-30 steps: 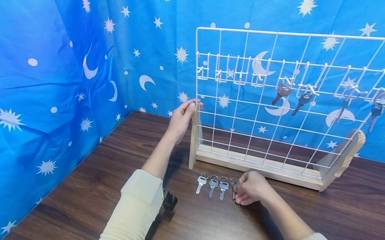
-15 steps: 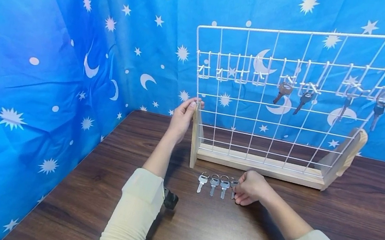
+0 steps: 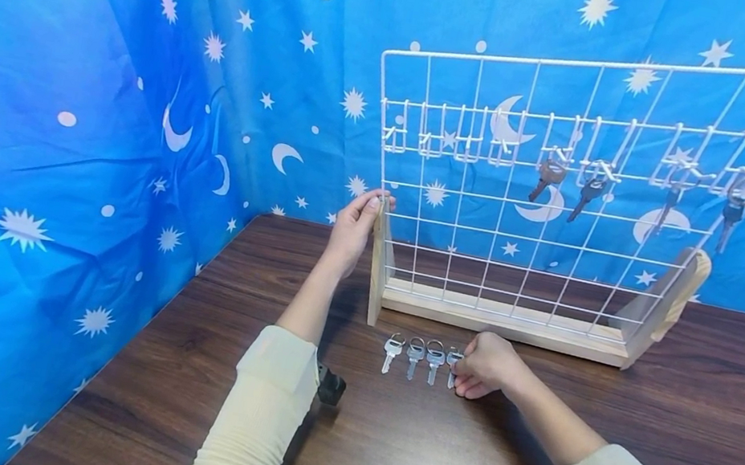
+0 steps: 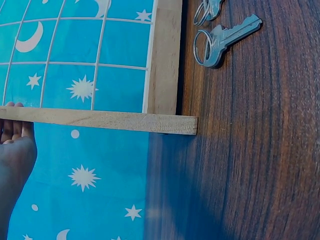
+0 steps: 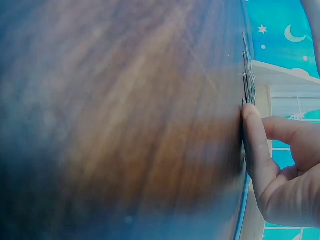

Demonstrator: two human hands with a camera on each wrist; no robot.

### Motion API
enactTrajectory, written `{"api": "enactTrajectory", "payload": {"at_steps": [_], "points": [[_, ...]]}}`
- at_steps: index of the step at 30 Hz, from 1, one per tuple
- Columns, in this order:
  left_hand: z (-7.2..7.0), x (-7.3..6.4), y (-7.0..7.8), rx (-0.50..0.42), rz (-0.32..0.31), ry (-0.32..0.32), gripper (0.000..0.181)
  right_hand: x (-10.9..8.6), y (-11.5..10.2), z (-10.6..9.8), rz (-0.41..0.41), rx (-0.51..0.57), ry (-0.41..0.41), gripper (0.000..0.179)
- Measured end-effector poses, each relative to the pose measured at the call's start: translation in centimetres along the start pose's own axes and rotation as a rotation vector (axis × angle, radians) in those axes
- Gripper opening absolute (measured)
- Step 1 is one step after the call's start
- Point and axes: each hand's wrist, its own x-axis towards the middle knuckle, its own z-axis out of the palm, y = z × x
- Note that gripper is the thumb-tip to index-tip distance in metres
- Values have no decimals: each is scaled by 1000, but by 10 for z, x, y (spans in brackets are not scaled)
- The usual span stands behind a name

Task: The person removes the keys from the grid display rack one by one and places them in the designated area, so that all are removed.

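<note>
A white wire-grid key rack [image 3: 450, 224] with wooden sides stands at the back of the table. My left hand [image 3: 349, 233] grips the upper end of its left wooden side [image 4: 100, 119], fingers behind the board. My right hand [image 3: 486, 366] rests low at the right end of a row of silver keys on the tabletop. Its fingers touch the rightmost key [image 3: 453, 367], partly covering that key's right side. In the right wrist view one straight finger [image 5: 254, 135] lies along the table with its tip at the keys. The leftmost key [image 3: 390, 354] lies flat, ring toward the rack.
Several keys hang on the rack's right-hand hooks, such as a brownish key [image 3: 547, 180] and a dark key [image 3: 734, 210]. White hooks [image 3: 466, 148] on the left bear no keys. A blue curtain [image 3: 172, 111] with stars and moons encloses the brown table [image 3: 719, 401].
The rightmost key, tilted and mostly hidden by my right hand a second ago, now lies flat in line with the others and shows more. My left hand keeps its grip on the rack.
</note>
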Motion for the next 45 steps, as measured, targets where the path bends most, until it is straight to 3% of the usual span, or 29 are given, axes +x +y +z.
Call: {"api": "enactTrajectory", "payload": {"at_steps": [7,13,17,23,27,30,34,45], "points": [[0,-1,-1,4,5,4,32,-7,-7,-8,-62,60,-38,26],[0,0,-1,-3,-1,1,33,-20,-29,-32,-155,51,33,30],[-1,0,0,9,3,-3,34,-33,-45,-50,-253,-9,155,28],[-1,0,1,20,6,2,33,-54,-66,-67,-419,-188,486,26],[0,0,0,13,1,1,33,-59,-79,-71,-490,-174,694,26],[0,0,-1,6,0,2,33,-58,-87,-74,-525,-132,806,28],[0,0,-2,10,-3,4,32,-54,-96,-76,-546,-67,883,32],[-1,1,-3,17,-5,-6,35,-42,-113,-80,-584,75,942,37]]}}
